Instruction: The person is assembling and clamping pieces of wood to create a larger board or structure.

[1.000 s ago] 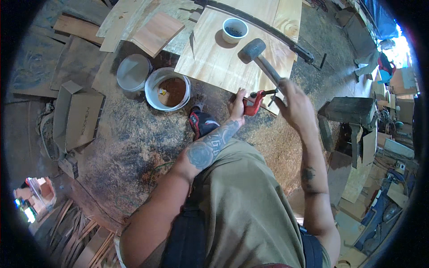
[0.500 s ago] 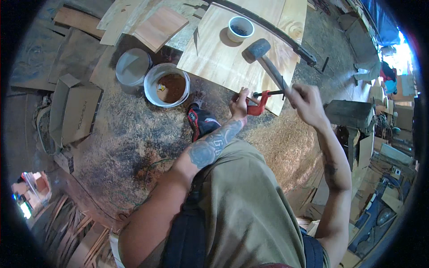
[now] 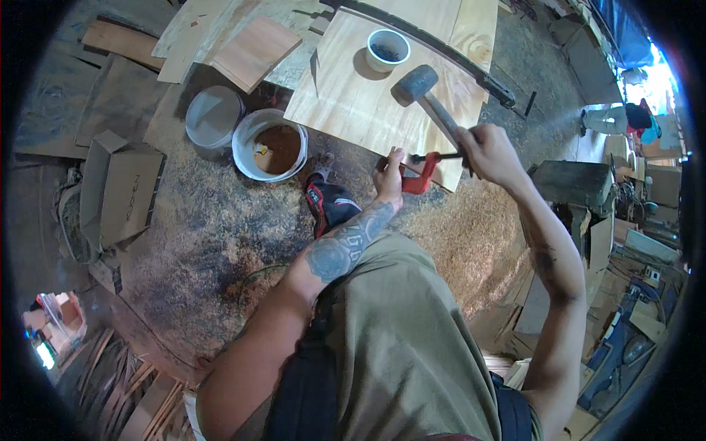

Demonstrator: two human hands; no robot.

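A red C-clamp [image 3: 421, 182] sits at the near edge of a pale plywood board [image 3: 346, 88]. My left hand [image 3: 390, 178] is closed around the clamp's left end, thumb up beside the board's edge. At the other end, my right hand [image 3: 489, 154] has its fingers curled at the black screw handle [image 3: 448, 156]. A mallet with a grey-blue head [image 3: 415, 85] and long handle slants over the board, its handle end reaching behind my right hand; whether I also grip it is hidden. Farther back on the board stands a white tub [image 3: 387, 51] holding small dark pieces.
A white bucket with brown powder [image 3: 271, 144] and a lidded bucket [image 3: 214, 117] stand left of the board. A long dark bar clamp [image 3: 441, 48] crosses the board. Left lies an open cardboard box [image 3: 121, 191]; right stands a dark stand [image 3: 573, 182]. Sawdust covers the floor.
My right hand has shifted left and slightly up, closer over the screw handle and the mallet's handle end. My left hand stays at the clamp. The whole view has shifted slightly.
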